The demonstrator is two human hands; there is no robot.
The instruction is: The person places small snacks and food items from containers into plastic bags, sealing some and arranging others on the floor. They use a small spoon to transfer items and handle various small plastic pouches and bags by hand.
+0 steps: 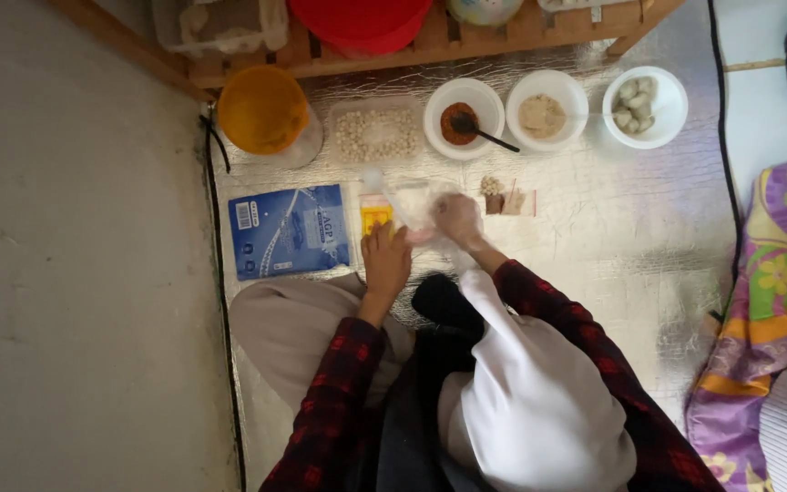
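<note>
I sit on a silver foil mat (612, 237). My left hand (384, 260) rests by a small yellow box (375, 217) and touches the lower edge of a clear plastic bag (412, 202). My right hand (457, 219), blurred and seemingly in a thin clear glove, grips that same bag from the right. What the bag contains cannot be made out. Both sleeves are red and black plaid.
A blue packet (289, 230) lies to the left. Behind stand an orange-lidded jar (264, 111), a clear tub of pale round pieces (377, 132), and white bowls: red powder with a spoon (463, 118), tan powder (546, 111), pale lumps (644, 105). Small sachets (507, 199), a wooden rack (466, 41).
</note>
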